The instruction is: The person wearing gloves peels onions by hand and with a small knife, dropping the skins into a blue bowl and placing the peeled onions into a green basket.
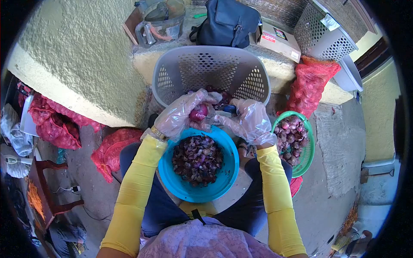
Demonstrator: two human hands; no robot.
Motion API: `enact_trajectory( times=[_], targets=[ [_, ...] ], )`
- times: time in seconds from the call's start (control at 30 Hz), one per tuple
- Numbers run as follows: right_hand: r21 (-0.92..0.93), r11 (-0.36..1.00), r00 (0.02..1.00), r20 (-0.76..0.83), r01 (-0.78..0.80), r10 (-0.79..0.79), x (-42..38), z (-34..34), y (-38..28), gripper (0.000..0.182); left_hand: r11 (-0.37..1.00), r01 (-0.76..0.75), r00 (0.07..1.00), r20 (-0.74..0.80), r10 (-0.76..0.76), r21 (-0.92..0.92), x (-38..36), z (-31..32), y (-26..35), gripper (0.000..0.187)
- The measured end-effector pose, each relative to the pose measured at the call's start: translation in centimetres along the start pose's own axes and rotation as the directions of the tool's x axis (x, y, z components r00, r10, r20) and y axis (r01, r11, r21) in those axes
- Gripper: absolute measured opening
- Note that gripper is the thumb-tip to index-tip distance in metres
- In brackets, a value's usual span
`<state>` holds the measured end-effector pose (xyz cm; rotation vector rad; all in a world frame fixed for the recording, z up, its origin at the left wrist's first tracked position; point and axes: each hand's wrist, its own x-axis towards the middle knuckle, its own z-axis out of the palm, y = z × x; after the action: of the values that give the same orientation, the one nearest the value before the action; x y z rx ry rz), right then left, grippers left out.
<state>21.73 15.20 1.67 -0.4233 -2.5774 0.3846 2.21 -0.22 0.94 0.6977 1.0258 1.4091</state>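
Note:
My left hand point(183, 112), in a clear plastic glove, is closed around a red onion point(198, 112) above the near side of a grey basket. Close by on the right, my right hand point(249, 120), gloved the same way, is curled around a small blue-handled tool point(229, 109); its working end is hard to make out. Below both hands sits a blue basin point(165, 172) with onion skins and trimmings point(195, 159) in it. The grey perforated basket point(211, 53) beyond the hands has some red onions point(221, 96) at its bottom.
A green basket point(309, 157) of onions stands at the right. Red mesh sacks point(309, 84) lie at both sides. On the ledge behind are a black bag point(230, 23), a cardboard box point(278, 41) and a bucket point(165, 28). A textured wall point(86, 51) rises at left.

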Motion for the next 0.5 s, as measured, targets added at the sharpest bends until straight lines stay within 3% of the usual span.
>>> enact_trajectory(
  times=[0.17,0.37,0.5],
  targets=[
    [-0.008,0.998,0.992,0.108,-0.058,0.058,0.2,-0.6,-0.3,0.06,0.995,0.096,0.995,0.014,-0.096,-0.007,-0.1,-0.1,-0.4,0.049],
    [-0.1,0.995,1.0,-0.018,-0.017,0.015,-1.0,0.7,1.1,0.064,1.0,-0.027,1.0,0.012,0.027,-0.012,0.2,-1.1,-0.6,0.047],
    [-0.037,0.999,0.999,0.027,-0.035,0.036,-0.5,0.3,0.3,0.063,0.998,-0.027,0.999,-0.031,0.025,-0.061,0.4,-0.9,-0.9,0.048]
  ],
)
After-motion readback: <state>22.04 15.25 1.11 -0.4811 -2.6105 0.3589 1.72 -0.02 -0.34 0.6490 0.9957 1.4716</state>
